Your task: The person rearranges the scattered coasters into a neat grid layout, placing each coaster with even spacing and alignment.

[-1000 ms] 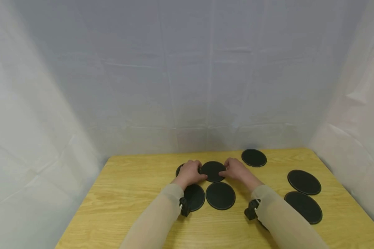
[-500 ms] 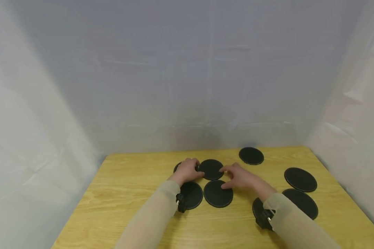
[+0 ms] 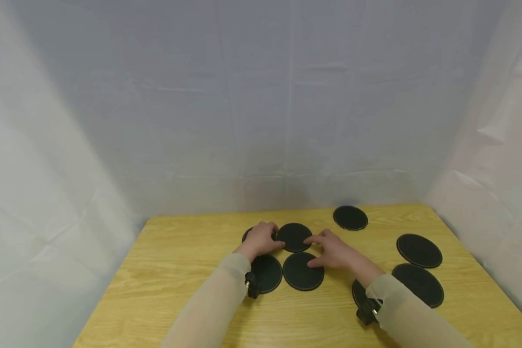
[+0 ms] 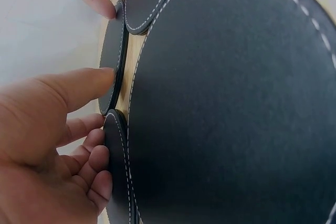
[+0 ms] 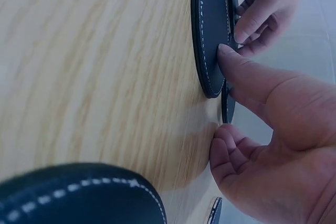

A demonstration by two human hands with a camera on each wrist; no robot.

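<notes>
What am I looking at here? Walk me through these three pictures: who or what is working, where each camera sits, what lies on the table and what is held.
No machine here: a person works with two bare hands and wears three cameras. The wide picture comes from a camera on the head, looking down at a wooden table inside a white cloth booth. The two close pictures come from small cameras strapped to each wrist.

On the table lie flat, round black mats with pale stitched edges, like coasters. Four sit together in the middle; others lie apart to the right.

The left hand rests on the far left mat, with its thumb at the edge of the far middle mat. The right hand touches the same cluster, its thumb on the near mat. Nothing is lifted; neither hand plainly grips a mat.
</notes>
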